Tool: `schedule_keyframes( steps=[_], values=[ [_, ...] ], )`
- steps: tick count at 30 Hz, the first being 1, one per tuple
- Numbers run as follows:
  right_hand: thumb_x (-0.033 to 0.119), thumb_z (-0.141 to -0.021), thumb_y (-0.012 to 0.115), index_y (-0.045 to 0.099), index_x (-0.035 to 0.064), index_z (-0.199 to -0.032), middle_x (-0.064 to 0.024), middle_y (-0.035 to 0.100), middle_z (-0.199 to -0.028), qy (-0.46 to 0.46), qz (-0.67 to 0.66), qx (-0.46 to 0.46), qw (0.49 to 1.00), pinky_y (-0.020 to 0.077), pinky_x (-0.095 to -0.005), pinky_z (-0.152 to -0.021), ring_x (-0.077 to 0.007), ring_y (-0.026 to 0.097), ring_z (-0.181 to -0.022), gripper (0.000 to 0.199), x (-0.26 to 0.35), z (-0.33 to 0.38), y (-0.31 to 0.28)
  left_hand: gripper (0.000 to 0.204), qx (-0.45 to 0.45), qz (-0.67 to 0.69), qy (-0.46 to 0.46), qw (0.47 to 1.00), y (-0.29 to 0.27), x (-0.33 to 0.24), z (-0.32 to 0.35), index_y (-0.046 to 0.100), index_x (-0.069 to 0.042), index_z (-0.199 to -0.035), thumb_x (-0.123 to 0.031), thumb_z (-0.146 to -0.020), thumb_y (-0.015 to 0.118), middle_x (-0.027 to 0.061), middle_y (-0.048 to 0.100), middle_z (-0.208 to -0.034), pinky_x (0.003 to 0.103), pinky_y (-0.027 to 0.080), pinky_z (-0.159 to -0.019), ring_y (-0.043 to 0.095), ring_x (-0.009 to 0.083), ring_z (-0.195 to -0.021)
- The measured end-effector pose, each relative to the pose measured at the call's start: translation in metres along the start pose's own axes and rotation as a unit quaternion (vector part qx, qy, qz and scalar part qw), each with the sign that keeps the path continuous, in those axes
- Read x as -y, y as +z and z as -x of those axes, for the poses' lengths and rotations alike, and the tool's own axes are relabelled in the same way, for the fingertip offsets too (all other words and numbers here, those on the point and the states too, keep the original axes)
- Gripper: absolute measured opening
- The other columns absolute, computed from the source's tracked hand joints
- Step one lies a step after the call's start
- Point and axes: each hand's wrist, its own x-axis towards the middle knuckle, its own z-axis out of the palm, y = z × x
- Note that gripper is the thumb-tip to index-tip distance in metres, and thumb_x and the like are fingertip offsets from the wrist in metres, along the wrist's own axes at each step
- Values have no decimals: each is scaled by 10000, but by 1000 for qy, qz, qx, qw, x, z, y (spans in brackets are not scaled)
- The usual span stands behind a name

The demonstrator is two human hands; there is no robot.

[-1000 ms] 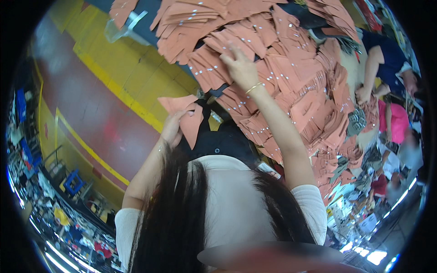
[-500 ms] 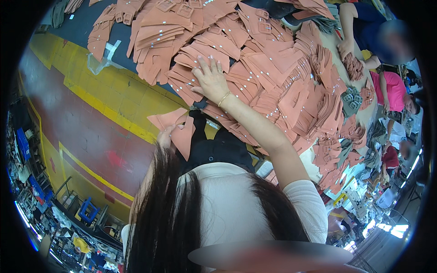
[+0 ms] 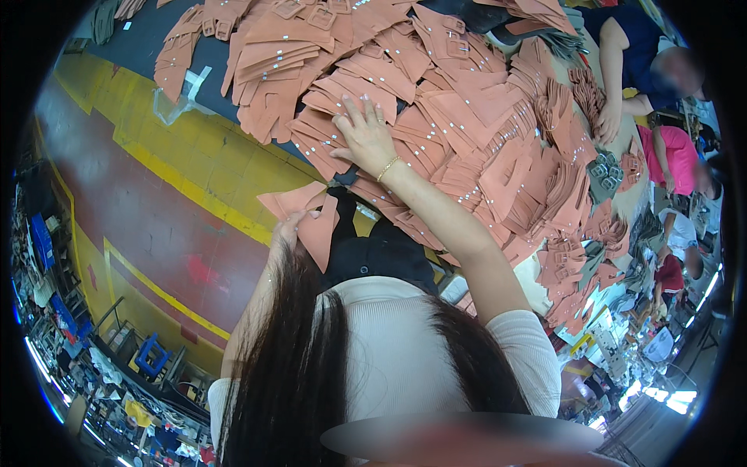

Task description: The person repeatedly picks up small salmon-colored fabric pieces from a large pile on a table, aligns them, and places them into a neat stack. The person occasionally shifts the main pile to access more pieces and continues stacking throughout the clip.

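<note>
My left hand (image 3: 289, 227) is closed on a flat salmon-pink cut piece (image 3: 317, 241) with pointed ends, held beside the table's near edge; strands of hair hide part of that forearm. My right hand (image 3: 366, 138), wearing a bracelet, lies with fingers spread on a fanned stack of the same salmon pieces (image 3: 354, 92). These pieces look like leather or a similar sheet and carry small white tags. Around that hand, overlapping stacks (image 3: 459, 117) cover the table, and some pieces have covered buckles (image 3: 320, 17).
The dark table edge (image 3: 214, 97) has clear plastic with white tape (image 3: 191, 86) at it. Across the table a person in navy (image 3: 634, 50) reaches to a stack; another wears pink (image 3: 671, 156). Green-grey buckled pieces (image 3: 604, 171) lie at the right. Yellow-marked floor (image 3: 156, 175) spreads at left.
My right hand stays spread on the stack, and my left still holds the salmon piece. The view has shifted slightly. The hand of the person in navy has moved off the small stack.
</note>
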Motion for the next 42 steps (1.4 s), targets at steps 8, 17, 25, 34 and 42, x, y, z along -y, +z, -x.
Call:
schedule_keyframes(
  steps=[8, 17, 25, 34, 42],
  values=[
    [458, -638, 773, 522, 136, -1151, -157, 321, -1432, 5, -3, 4, 1000, 298, -562, -1052, -464, 323, -1290, 655, 2, -3, 0, 241, 0, 1, 0, 1000, 6, -3, 4, 604, 48, -982, -157, -929, 489, 137, 651, -972, 330, 499, -838, 628, 210, -895],
    [451, -623, 787, 512, 143, -1147, -154, 317, -1443, 4, -13, 18, 1000, 312, -597, -1026, -485, 327, -1279, 667, 3, -4, 0, 231, -12, 19, 8, 1000, 9, -5, 16, 631, 41, -967, -147, -932, 500, 120, 654, -969, 309, 506, -821, 626, 186, -884],
    [432, -627, 792, 521, 120, -1095, -161, 354, -1403, -5, 7, 3, 1000, 369, -580, -989, -467, 368, -1253, 624, 5, -5, -2, 215, 11, 30, 44, 999, 4, -2, 15, 628, 34, -950, -139, -925, 503, 104, 655, -956, 307, 501, -829, 622, 175, -892],
    [394, -686, 764, 567, 84, -1011, -153, 454, -1312, -11, -45, -8, 999, 357, -534, -985, -416, 424, -1207, 490, 8, -11, -19, 212, 14, 20, 47, 999, 2, -3, 14, 622, 22, -943, -141, -928, 488, 86, 652, -933, 296, 502, -813, 621, 166, -876],
    [250, -847, 615, 598, 62, -1126, -95, 508, -1273, -76, -8, -160, 984, 356, -450, -973, -285, 438, -1214, 338, 14, -92, -28, 211, -5, 47, 39, 998, 0, -7, 18, 619, 25, -932, -142, -925, 491, 93, 650, -921, 298, 506, -810, 624, 171, -867]
  ],
)
